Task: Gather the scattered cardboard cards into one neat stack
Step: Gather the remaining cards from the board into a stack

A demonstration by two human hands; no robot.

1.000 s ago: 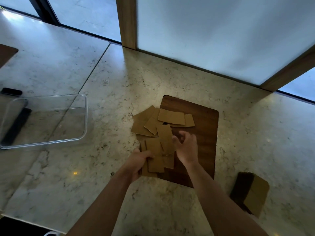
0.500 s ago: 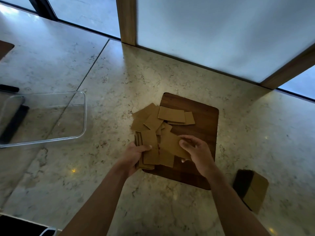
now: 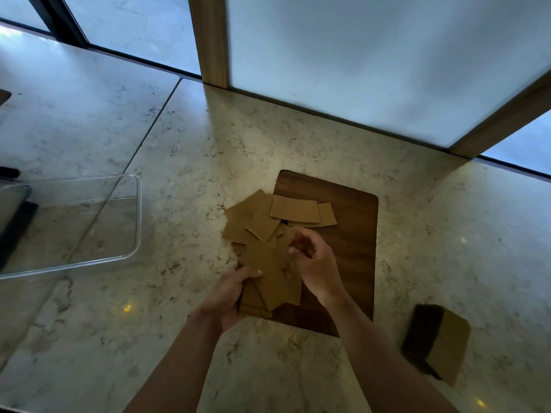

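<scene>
Several brown cardboard cards (image 3: 262,222) lie fanned and overlapping across the left edge of a dark wooden board (image 3: 351,242). My left hand (image 3: 229,296) grips a loose, uneven bundle of cards (image 3: 268,281) at the board's near left corner, thumb on top. My right hand (image 3: 313,260) hovers over the top of that bundle with its fingers curled inward, touching the cards; whether it pinches one is hidden by the fingers. Two cards (image 3: 295,208) lie flat at the far end of the pile.
A clear plastic tray (image 3: 131,222) stands on the marble counter (image 3: 179,162) to the left. A thick block of cardboard (image 3: 441,347) lies at the near right. Frosted glass panels with wooden posts (image 3: 210,40) border the far side.
My right hand has moved from the board's right side back over the bundle and curled its fingers. The card it carried now lies on the bundle. The left hand keeps its grip.
</scene>
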